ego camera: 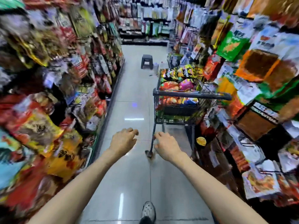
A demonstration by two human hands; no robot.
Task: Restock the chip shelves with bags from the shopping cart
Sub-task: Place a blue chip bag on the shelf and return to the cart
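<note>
A dark shopping cart (191, 94) stands ahead and to the right in the aisle, piled with colourful chip bags (179, 78). My left hand (123, 140) and my right hand (167, 145) reach forward, palms down, short of the cart's handle and below it. Both hands hold nothing, with fingers loosely curled and apart. Chip shelves (53, 88) packed with bags line the left side, and more shelves (252, 81) line the right. The picture is blurred by motion.
The grey tiled floor (134, 88) runs down the aisle between the shelves. A small dark step stool (146, 61) stands further along the aisle. A far shelf wall (145, 21) closes the aisle. My shoe (148, 210) shows at the bottom.
</note>
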